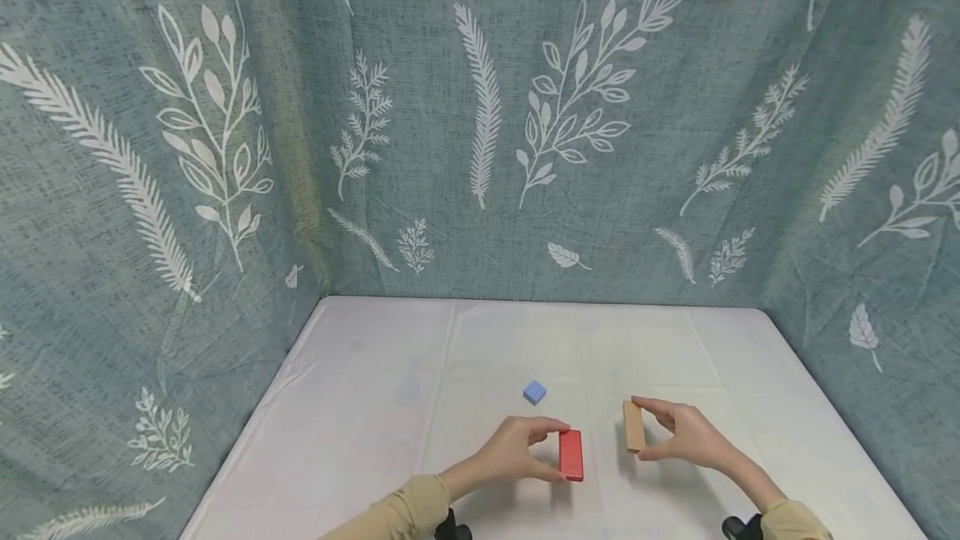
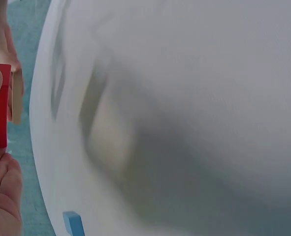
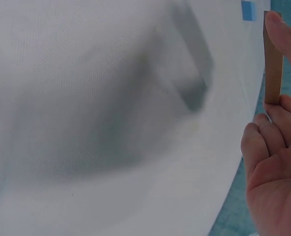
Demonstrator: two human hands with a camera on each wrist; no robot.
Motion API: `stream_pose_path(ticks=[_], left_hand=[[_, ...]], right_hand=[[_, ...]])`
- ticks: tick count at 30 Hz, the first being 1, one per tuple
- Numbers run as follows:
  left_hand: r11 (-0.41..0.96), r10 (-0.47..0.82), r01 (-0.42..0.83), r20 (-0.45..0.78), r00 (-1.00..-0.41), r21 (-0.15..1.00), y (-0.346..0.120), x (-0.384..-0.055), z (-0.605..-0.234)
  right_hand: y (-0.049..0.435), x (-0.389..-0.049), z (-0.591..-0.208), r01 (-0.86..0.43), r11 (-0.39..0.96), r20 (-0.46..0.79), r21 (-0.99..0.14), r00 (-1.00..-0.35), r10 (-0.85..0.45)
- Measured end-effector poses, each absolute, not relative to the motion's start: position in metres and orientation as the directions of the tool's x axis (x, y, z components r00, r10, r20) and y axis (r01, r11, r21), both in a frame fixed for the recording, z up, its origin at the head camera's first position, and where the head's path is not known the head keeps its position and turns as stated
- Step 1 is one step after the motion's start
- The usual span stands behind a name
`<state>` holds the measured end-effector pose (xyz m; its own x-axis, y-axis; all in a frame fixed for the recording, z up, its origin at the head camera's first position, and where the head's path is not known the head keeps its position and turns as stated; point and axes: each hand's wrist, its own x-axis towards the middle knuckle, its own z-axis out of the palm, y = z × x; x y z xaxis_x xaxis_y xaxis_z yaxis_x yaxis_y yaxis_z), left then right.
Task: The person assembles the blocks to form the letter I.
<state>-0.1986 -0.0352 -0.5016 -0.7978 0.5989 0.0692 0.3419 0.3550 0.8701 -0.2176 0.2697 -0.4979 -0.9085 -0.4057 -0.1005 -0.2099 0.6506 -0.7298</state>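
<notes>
A green-blue curtain (image 1: 420,107) printed with pale leaves stands behind and to both sides of a white-covered table (image 1: 360,407). The left hand (image 1: 513,450) grasps a red block (image 1: 572,457) by its ends, thumb at the near end and fingers at the far one; the right hand (image 1: 688,436) pinches a wooden block (image 1: 633,427) the same way. Both blocks appear raised, judging by the shadows below. The red one is slightly right of midway between the table's left and right edges; the wooden one lies further toward the right edge, with a gap between them. Beyond the fingers, a blue block (image 1: 535,392) sits apart, nearer the far edge, about midway between the side edges. To handle this well, I would press evenly at both ends, because uneven pressure could twist a block, and leave the long faces free of fingers.
</notes>
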Motion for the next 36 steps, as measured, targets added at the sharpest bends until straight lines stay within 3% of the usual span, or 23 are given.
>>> stream_pose_path(ticks=[10, 36], left_hand=[[0.331, 0.603, 0.328, 0.069, -0.795, 0.885, -0.023, -0.192, -0.505], [0.425, 0.588, 0.340, 0.030, -0.808, 0.839, -0.015, -0.187, -0.527]], right_hand=[[0.271, -0.218, -0.496, -0.232, 0.642, -0.080, -0.731, -0.905, -0.418], [0.268, -0.217, -0.497, -0.216, 0.646, -0.093, -0.732, -0.908, -0.408]])
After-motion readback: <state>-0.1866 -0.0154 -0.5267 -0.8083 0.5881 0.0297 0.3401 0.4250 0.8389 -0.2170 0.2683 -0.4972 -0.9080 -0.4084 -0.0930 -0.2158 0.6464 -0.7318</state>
